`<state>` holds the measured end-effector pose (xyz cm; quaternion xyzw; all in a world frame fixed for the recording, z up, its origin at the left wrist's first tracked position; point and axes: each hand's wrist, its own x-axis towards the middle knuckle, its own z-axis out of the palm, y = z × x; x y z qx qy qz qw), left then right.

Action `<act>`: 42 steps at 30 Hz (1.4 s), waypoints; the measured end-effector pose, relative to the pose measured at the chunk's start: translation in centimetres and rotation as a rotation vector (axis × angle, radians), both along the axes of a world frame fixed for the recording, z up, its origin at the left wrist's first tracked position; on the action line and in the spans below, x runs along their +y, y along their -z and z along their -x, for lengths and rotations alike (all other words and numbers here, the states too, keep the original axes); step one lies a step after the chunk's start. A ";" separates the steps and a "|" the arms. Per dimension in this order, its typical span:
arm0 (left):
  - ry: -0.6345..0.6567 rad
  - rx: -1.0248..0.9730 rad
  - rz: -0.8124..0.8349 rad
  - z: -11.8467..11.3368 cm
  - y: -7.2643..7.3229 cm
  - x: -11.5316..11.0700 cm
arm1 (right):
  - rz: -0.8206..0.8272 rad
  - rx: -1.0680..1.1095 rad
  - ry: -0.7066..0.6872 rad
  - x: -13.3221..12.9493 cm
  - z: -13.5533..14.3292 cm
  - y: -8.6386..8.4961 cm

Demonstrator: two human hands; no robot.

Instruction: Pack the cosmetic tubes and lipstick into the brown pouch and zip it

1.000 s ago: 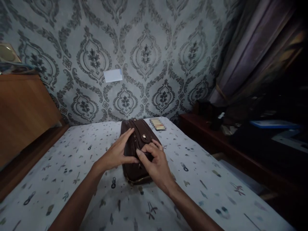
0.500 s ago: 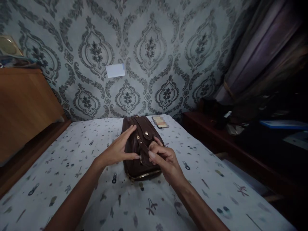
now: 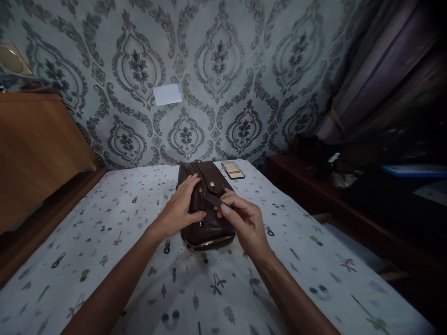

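Note:
A dark brown leather bag (image 3: 209,230) with gold-coloured zippers lies on a patterned white bedsheet. My left hand (image 3: 178,207) rests on its left side, fingers stretched out and thumb spread apart beside a short front zipper. Between the thumb and fingers of my right hand (image 3: 242,216) is a leather zipper pull (image 3: 212,200), drawn out to the right from the top of that zipper. A flap with a round metal stud (image 3: 212,185) sits just above. The fingertips of my right hand partly hide the pull's end.
Behind the bag lies a phone-like object (image 3: 235,173), partly pixelated. A wooden cabinet (image 3: 38,158) stands at the left, and a dark red ledge (image 3: 289,172) with dark clutter runs along the right. Patterned wallpaper with a white card (image 3: 167,94) closes off the back.
My right hand has moved slightly up, and the zipper pull now stretches more sideways from the zipper. The left hand stays on the bag. The view has shifted a little.

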<state>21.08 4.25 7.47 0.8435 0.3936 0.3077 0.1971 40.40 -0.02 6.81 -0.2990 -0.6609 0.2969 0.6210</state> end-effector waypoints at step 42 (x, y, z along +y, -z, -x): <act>-0.191 -0.116 -0.460 -0.7 0.8 -2.3 | -0.396 -0.613 0.548 0.3 2.4 3.2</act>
